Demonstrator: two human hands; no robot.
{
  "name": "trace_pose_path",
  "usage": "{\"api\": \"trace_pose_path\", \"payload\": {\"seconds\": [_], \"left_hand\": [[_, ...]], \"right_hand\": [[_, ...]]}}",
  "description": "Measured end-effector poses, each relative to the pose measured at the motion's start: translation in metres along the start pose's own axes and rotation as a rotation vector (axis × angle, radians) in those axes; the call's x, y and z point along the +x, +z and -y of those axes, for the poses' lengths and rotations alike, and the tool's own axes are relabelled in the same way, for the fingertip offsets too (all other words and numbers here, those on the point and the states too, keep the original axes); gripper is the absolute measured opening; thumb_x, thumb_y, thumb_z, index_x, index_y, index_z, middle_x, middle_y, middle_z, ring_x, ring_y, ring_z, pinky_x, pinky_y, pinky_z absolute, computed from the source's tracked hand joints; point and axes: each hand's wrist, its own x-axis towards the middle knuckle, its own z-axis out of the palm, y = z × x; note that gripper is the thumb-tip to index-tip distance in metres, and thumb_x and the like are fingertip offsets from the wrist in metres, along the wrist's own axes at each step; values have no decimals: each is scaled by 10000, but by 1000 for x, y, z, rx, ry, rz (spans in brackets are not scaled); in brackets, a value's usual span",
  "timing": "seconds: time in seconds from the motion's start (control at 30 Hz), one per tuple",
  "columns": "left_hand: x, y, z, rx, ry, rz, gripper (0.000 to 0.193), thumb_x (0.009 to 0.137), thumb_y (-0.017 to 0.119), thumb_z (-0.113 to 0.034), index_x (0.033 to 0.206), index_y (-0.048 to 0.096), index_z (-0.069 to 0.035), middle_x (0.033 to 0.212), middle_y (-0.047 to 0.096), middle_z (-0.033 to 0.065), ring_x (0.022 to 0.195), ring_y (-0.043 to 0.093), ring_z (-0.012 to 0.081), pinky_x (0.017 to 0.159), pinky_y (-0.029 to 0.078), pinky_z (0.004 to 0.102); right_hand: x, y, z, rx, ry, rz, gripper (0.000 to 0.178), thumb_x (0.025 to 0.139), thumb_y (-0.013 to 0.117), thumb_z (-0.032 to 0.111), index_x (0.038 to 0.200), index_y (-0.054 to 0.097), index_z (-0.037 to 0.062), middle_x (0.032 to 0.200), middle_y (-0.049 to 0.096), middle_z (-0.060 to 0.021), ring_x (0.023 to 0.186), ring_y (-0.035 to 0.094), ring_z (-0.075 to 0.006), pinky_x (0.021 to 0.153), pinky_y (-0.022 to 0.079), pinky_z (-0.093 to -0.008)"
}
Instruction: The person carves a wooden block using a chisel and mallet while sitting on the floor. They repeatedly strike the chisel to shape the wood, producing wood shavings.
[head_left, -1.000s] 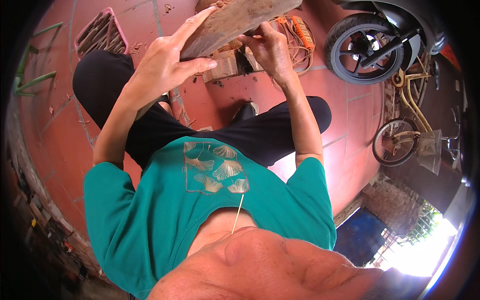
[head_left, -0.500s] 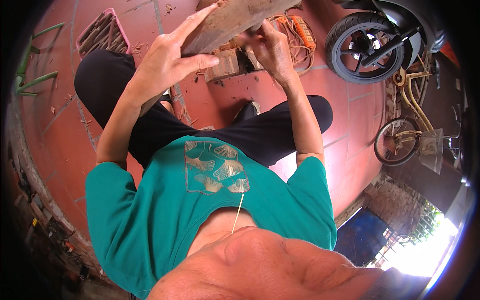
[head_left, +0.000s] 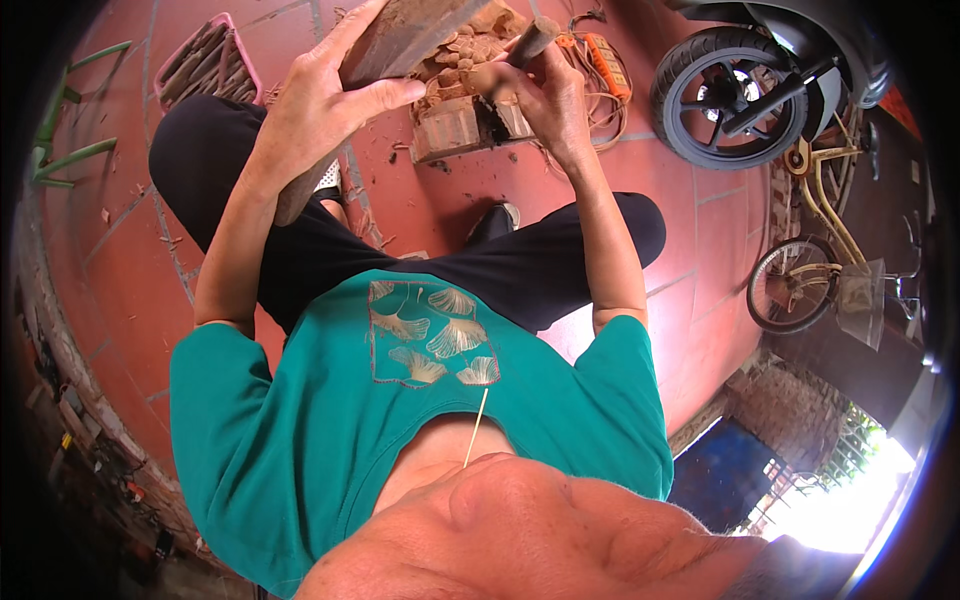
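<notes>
My left hand point(head_left: 318, 120) is wrapped round a thick brown wooden block point(head_left: 405, 38), its thumb along the near edge; the block runs out of the top of the view. A rounded brown wooden end point(head_left: 293, 203) shows below my left wrist. My right hand point(head_left: 548, 105) is closed on a short dark rod point(head_left: 532, 42) with a flat round end, tilted up to the right; its other end is blurred. Between and beyond the hands lies a rough, lumpy brown piece of carved wood point(head_left: 465, 60), above a squared wooden block point(head_left: 447, 130).
A pink basket point(head_left: 247, 68) of wooden sticks stands far left, near green chair legs point(head_left: 85, 160). An orange power strip point(head_left: 607, 66) with coiled cable lies right of my right hand. Farther right are a motorbike wheel point(head_left: 690, 100) and a bicycle point(head_left: 795, 285). Wood chips dot the red tiled floor point(head_left: 700, 235).
The wooden block in my left hand has shifted left and up, uncovering the lumpy carved wood. The rod in my right hand now shows its round end.
</notes>
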Motion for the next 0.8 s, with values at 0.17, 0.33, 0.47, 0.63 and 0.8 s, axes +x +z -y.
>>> {"api": "trace_pose_path", "payload": {"seconds": [0.17, 0.33, 0.47, 0.63, 0.8], "left_hand": [[5, -7, -8, 39, 62, 0, 859, 816, 815, -32, 1557, 385, 23, 1451, 582, 174, 1358, 522, 208, 1148, 392, 349], [5, -10, -8, 64, 52, -20, 853, 816, 808, -24, 1557, 386, 19, 1452, 579, 172, 1360, 517, 208, 1151, 392, 355], [-1, -5, 7, 45, -67, -34, 773, 871, 797, -140, 1561, 452, -84, 1104, 697, 45, 764, 583, 58, 611, 461, 218], [-1, -4, 11, 66, -27, -53, 788, 865, 805, -145, 1564, 446, -85, 1192, 693, 55, 827, 613, 77, 673, 489, 232], [4, -8, -14, -10, 7, -9, 858, 814, 814, -36, 1557, 388, 16, 1457, 575, 178, 1357, 520, 210, 1152, 392, 355]], "right_hand": [[-4, 3, 6, -99, 40, -22, 288, 904, 780, 74, 1093, 567, 33, 920, 758, -116, 866, 773, -248, 735, 612, -346], [0, 0, -6, 10, 48, -23, 303, 906, 772, 66, 1120, 559, 58, 884, 746, -103, 856, 771, -254, 717, 604, -361], [-14, 8, 18, -176, -164, 73, 288, 902, 779, 72, 1104, 574, 56, 897, 750, -110, 814, 763, -220, 717, 600, -346], [-3, -6, -1, 78, 171, -96, 242, 919, 785, 94, 1085, 625, 22, 923, 754, -73, 860, 722, -127, 767, 584, -288], [-2, -7, -11, 273, 259, -98, 212, 935, 758, 65, 1094, 626, 16, 928, 750, -71, 879, 726, -134, 780, 590, -290]]}}
